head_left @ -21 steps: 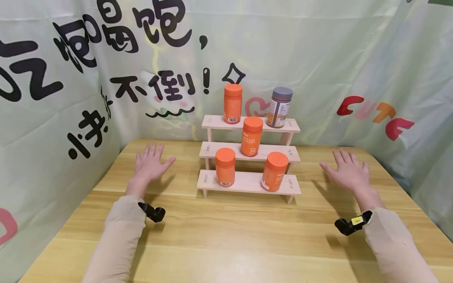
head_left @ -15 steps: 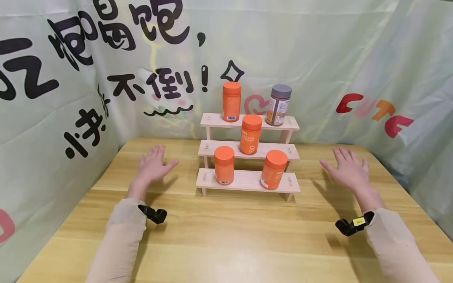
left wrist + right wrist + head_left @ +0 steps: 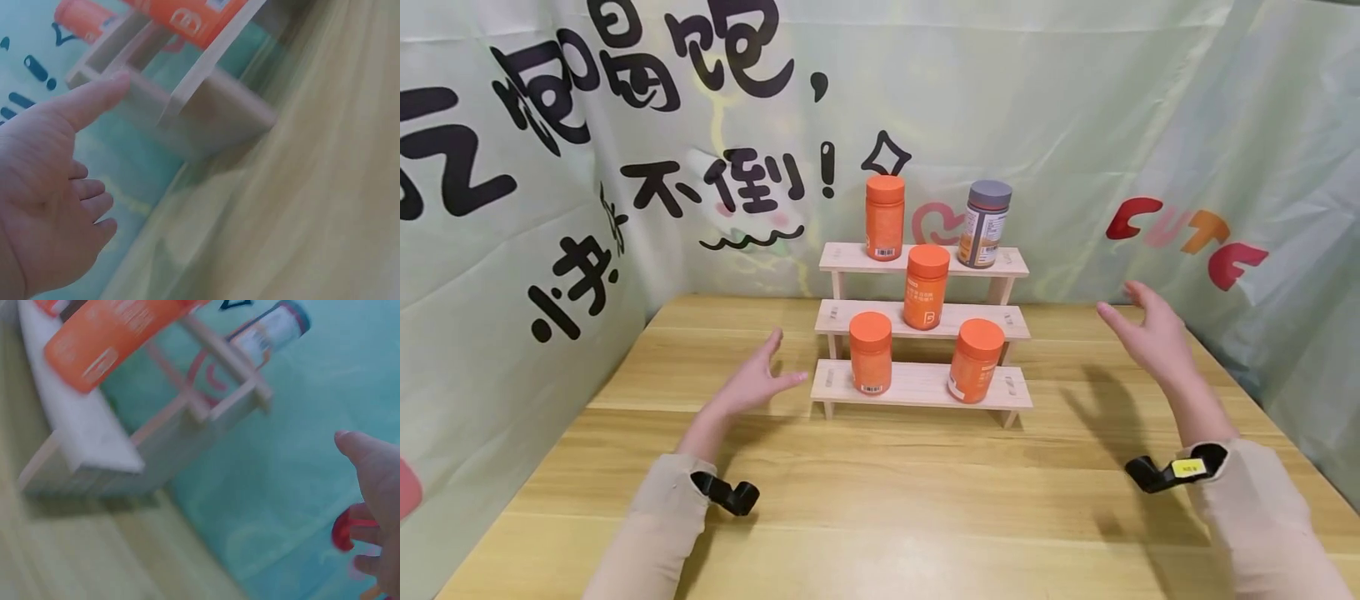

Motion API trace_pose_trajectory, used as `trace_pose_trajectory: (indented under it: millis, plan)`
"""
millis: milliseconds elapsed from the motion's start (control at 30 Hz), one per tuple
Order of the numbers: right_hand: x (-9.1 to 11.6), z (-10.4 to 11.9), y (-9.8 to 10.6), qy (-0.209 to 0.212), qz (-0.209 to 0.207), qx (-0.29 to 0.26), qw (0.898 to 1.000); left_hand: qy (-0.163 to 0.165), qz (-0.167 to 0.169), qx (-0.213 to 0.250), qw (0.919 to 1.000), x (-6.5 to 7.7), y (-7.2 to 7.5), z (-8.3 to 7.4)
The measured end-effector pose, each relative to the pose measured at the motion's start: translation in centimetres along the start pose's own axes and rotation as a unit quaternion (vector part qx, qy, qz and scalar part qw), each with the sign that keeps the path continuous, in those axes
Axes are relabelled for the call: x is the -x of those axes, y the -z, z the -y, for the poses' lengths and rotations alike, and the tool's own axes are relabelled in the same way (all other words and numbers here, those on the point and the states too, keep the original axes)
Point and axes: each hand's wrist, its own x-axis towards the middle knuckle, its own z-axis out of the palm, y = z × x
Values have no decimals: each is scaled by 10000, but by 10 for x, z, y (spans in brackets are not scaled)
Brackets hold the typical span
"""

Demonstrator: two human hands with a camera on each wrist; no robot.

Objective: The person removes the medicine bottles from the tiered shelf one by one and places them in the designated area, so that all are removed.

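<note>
A three-step wooden rack (image 3: 921, 373) stands mid-table with several jars on it. On the top step are an orange jar (image 3: 885, 218) at left and a grey-lidded jar (image 3: 984, 225) at right. One orange jar (image 3: 926, 287) occupies the middle step. The bottom step carries a left orange jar (image 3: 871, 354) and a right orange jar (image 3: 976, 362). My left hand (image 3: 751, 385) is just left of the bottom step, thumb extended toward it, holding nothing. Raised off the table to the right of the rack, my right hand (image 3: 1153, 337) is likewise without anything in its grasp.
The wooden table (image 3: 880, 500) stretches in front of the rack. Behind it and along both sides hangs a pale green cloth (image 3: 1037, 108) with printed lettering. Each wrist wears a black camera mount, the right mount (image 3: 1176, 468) bearing a yellow label.
Both hands were spread palm down. The left hand has moved right toward the rack and turned thumb up; the right hand has lifted and turned inward. The jars stay on the same steps.
</note>
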Motion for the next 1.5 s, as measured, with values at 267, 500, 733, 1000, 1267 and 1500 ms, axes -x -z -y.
trace_pose_trajectory:
  millis: [267,500,733,1000,1267,1500]
  plan:
    - [-20,42,10,12,563,-698,9960,-169,259,1144,9929,2,-25,-12]
    - [-43,80,4,174,791,-1004,9916,-299,359,1642,9853,0,-44,-6]
    - [-62,103,-4,229,1066,-1308,9854,-329,365,1842,9817,-2,-45,1]
    - [-84,119,-16,-7,1041,-1781,9785,-286,424,1807,9822,-3,-42,2]
    - [-103,137,-33,-222,797,-2127,9736,-217,493,1857,9811,-3,-41,0]
    - [-109,147,-44,-332,470,-2194,9739,-115,433,1704,9844,-2,-41,-1]
